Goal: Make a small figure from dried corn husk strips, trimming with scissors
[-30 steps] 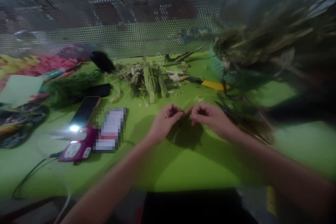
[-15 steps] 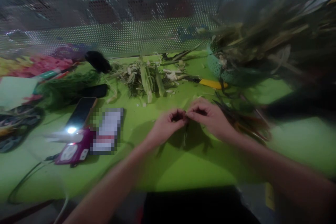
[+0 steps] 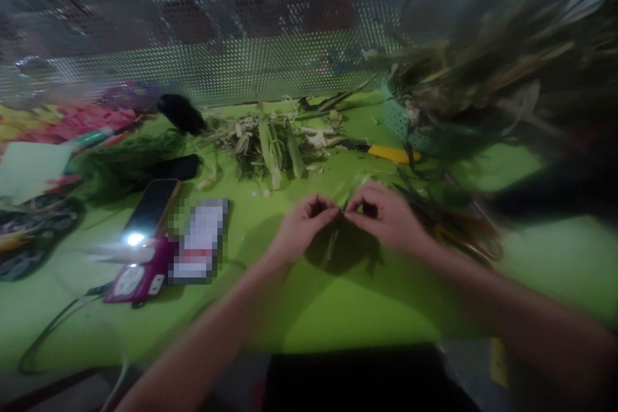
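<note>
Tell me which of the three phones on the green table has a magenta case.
The phone nearest the front edge, left of the pixelated card. The gold-edged phone and the black phone behind it show no magenta.

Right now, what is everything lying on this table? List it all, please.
Table cover: one, bright green, underneath everything.
Perforated panel: one, grey, behind the table.
Leaf trimmings: one heap, pale green, centre back.
Knife: one, yellow handle, right of the heap.
Basket: one, teal, back right, holding foliage.
Phone: one, dark, left of centre.
Magenta device: one, front left.
Flowers: several, pink and yellow, far left.
Thin strip: one, pale, hanging between the hands.
Left hand: one, pinching the strip.
Right hand: one, pinching the strip.
</note>
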`<state>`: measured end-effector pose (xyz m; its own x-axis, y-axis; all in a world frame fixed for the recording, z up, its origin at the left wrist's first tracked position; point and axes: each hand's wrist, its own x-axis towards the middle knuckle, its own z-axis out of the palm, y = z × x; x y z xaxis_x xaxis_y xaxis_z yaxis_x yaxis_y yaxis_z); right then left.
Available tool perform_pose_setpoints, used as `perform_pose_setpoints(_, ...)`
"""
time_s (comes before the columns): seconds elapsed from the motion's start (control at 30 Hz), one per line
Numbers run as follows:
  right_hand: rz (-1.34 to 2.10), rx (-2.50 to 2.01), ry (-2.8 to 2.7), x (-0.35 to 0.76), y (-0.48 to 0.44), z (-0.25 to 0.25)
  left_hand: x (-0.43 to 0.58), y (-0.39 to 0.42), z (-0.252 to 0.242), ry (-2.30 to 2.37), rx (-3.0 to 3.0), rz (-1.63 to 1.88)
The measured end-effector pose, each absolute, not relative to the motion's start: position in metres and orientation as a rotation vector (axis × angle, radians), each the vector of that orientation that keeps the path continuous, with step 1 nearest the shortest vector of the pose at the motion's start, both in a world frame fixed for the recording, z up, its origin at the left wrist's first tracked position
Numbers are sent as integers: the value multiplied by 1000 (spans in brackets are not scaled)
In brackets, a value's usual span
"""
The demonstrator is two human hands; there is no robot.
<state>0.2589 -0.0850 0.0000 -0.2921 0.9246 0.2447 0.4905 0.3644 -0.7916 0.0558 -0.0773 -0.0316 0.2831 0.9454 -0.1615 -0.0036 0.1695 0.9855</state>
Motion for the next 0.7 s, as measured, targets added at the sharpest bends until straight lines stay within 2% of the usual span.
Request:
perform_pose_setpoints(0.23,768,-1061,-2083,258,-89,5,55,-79,-27,1089,1223,883)
perform_pose_setpoints(0.7,672,-1299,-2001,254,-88,-7,64,-86,-20,1213,1615,974)
